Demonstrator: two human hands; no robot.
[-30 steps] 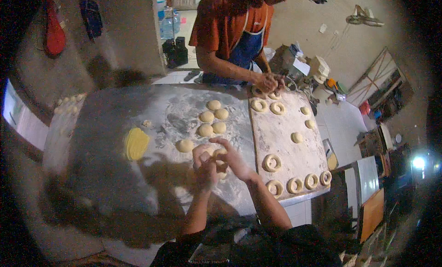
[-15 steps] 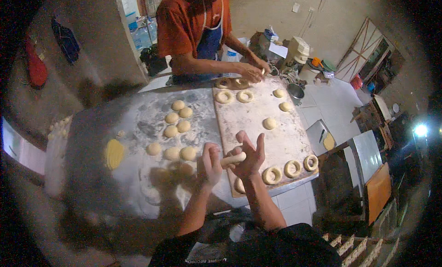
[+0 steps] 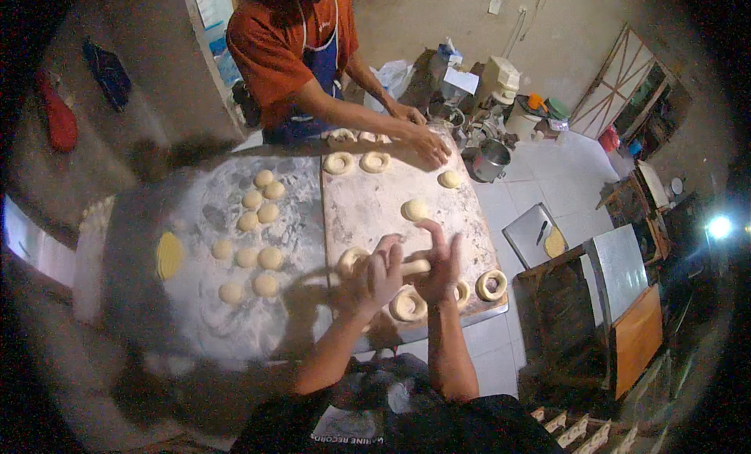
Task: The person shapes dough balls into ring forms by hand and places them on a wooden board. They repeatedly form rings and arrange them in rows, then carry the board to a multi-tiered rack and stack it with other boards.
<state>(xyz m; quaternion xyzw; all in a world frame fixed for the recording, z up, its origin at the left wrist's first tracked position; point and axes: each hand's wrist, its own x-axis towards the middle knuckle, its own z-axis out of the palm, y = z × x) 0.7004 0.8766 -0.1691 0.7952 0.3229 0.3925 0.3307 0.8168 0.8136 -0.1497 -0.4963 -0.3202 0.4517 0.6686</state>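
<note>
Over the front part of the floured board (image 3: 375, 207), both my hands hold a pale piece of dough (image 3: 416, 268), stretched between them. My left hand (image 3: 375, 278) is curled at its left end, and the fingers partly hide it. My right hand (image 3: 441, 266) grips the other end, with some fingers raised and apart. Whether the dough is a closed ring cannot be made out. Beneath and beside my hands lie dough rings (image 3: 408, 305), one partly covered by my left hand. A dough ball (image 3: 415, 210) sits just beyond my fingertips.
Across the table a co-worker in an orange shirt (image 3: 270, 43) reaches over the board with one hand (image 3: 430, 150). More rings (image 3: 339, 163) lie near them. Several dough balls (image 3: 247, 257) rest on the floured metal tabletop (image 3: 203, 313), left of the board. A yellow flat mass (image 3: 169, 255) lies farther left.
The whole view has swung to the right. My hands have turned and moved the dough rightward over the board's front rings. The co-worker's hand has come down over a dough ball near the far right edge.
</note>
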